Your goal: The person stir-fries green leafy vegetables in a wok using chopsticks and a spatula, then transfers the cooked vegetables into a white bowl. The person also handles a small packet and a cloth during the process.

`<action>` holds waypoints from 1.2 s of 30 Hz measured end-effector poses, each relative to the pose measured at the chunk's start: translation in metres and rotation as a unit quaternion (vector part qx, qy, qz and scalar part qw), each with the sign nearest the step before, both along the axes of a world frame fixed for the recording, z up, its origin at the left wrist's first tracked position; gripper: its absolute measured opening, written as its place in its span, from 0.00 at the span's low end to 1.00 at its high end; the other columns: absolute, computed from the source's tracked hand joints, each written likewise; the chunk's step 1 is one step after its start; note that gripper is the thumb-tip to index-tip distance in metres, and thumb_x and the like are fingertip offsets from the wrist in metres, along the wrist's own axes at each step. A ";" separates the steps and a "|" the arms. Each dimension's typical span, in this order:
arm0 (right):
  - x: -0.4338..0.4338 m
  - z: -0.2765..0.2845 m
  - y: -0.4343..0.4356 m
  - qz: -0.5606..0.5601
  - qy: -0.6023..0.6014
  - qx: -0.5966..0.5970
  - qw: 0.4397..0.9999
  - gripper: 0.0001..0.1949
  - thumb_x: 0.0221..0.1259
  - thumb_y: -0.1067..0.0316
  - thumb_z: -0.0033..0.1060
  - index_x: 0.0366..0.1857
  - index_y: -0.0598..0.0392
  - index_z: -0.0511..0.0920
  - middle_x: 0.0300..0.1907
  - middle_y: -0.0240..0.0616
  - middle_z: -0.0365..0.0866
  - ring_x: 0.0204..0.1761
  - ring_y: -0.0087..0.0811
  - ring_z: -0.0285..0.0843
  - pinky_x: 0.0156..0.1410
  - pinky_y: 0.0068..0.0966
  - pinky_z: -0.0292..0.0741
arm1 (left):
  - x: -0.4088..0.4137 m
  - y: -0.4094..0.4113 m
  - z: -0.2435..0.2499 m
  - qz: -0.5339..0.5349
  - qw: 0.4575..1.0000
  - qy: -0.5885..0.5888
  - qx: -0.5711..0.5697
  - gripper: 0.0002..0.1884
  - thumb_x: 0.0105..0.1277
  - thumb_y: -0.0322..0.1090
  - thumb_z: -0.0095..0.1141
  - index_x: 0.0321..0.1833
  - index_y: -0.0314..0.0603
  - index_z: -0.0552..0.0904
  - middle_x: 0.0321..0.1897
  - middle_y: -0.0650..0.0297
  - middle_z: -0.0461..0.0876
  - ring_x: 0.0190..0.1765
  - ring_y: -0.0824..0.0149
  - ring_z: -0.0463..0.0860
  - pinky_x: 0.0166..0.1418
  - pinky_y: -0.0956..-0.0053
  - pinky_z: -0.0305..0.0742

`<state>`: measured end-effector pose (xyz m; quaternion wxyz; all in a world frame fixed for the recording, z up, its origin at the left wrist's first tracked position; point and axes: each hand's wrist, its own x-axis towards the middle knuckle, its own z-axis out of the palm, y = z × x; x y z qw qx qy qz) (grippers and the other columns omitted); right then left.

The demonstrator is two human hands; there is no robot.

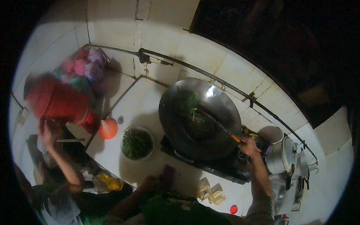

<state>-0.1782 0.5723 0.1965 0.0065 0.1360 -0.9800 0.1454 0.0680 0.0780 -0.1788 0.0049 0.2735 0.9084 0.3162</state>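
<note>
My right hand is closed on the wooden handle of a spatula, whose far end rests among leafy greens in a large metal wok. The wok sits on a black gas stove. Near my body, at the counter's front edge, is my left hand, dark and blurred; a dark cloth-like thing lies beside it, and whether the hand holds it is unclear. A round bowl of cut greens stands on the white counter, left of the wok.
At the left, another person's hand holds up a blurred red container. An orange cup-like thing stands near the bowl. Small square containers and a red lid lie in front. Pots stand right of the stove; a rail runs along the wall.
</note>
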 end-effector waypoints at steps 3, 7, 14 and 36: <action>-0.004 -0.008 -0.004 -0.023 0.019 0.013 0.999 0.22 0.45 0.66 0.71 0.51 0.46 0.83 0.38 0.50 0.84 0.43 0.50 0.83 0.49 0.40 0.79 | 0.000 0.001 -0.019 0.071 0.986 -0.140 0.048 0.18 0.55 0.42 0.62 0.48 0.48 0.84 0.40 0.53 0.82 0.44 0.50 0.81 0.51 0.57 0.76; 0.003 0.017 -0.027 -0.030 0.018 0.009 0.999 0.24 0.45 0.65 0.71 0.52 0.44 0.82 0.39 0.50 0.84 0.45 0.51 0.82 0.51 0.43 0.78 | 0.002 0.004 0.003 0.115 0.939 -0.311 0.088 0.13 0.60 0.40 0.59 0.47 0.48 0.85 0.40 0.53 0.83 0.43 0.50 0.82 0.50 0.59 0.77; 0.004 0.031 -0.018 0.016 0.138 0.127 0.982 0.22 0.45 0.68 0.69 0.51 0.48 0.83 0.43 0.46 0.84 0.46 0.48 0.81 0.51 0.40 0.78 | 0.005 0.022 0.048 0.190 0.898 -0.355 0.178 0.12 0.60 0.40 0.58 0.40 0.42 0.86 0.36 0.52 0.85 0.42 0.52 0.84 0.51 0.58 0.78; 0.058 0.014 -0.064 0.015 0.175 0.094 0.980 0.24 0.46 0.70 0.68 0.52 0.45 0.80 0.43 0.46 0.84 0.46 0.50 0.81 0.49 0.43 0.78 | 0.043 -0.090 -0.001 0.200 0.930 -0.257 0.169 0.07 0.55 0.38 0.58 0.31 0.42 0.80 0.31 0.54 0.83 0.41 0.54 0.83 0.46 0.61 0.78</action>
